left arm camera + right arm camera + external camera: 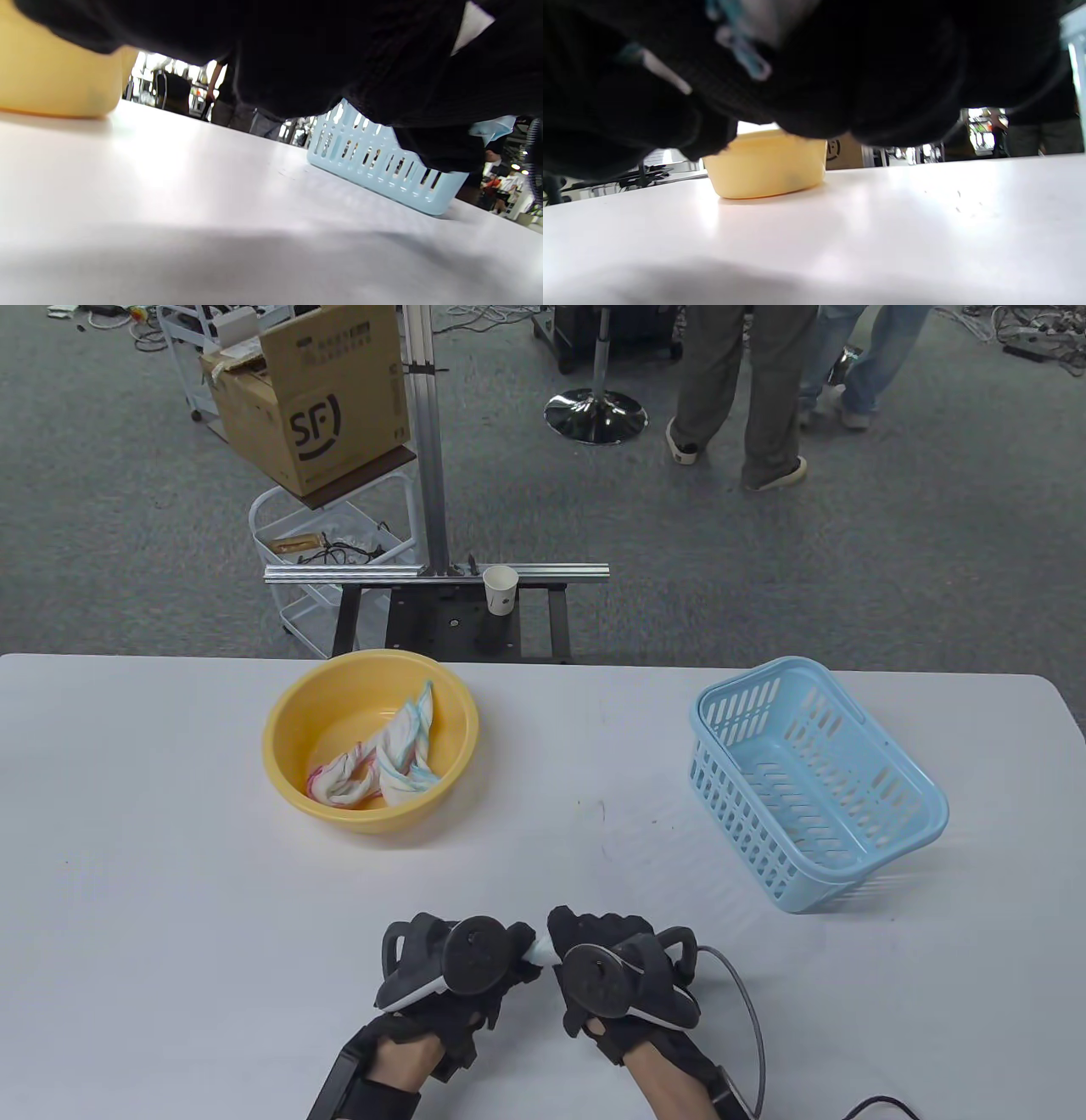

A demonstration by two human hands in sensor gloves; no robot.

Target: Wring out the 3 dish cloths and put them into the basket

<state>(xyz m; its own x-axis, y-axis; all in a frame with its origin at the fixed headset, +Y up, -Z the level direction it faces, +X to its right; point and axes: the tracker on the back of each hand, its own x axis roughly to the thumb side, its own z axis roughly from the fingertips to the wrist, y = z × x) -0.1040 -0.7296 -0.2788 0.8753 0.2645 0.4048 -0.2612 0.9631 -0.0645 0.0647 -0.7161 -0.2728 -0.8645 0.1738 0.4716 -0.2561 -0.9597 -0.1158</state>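
Note:
Both gloved hands meet near the table's front edge. My left hand and my right hand each grip one end of a white and blue dish cloth; only a small twisted bit shows between the fists. In the right wrist view the dish cloth peeks out between dark fingers. Two more dish cloths, one pink-edged and one blue-edged, lie in the yellow basin at the back left. The light blue basket stands at the right with nothing inside.
A paper cup stands on the metal frame beyond the table's far edge. A cardboard box on a white cart and people's legs are farther back on the carpet. My right hand's cable trails right.

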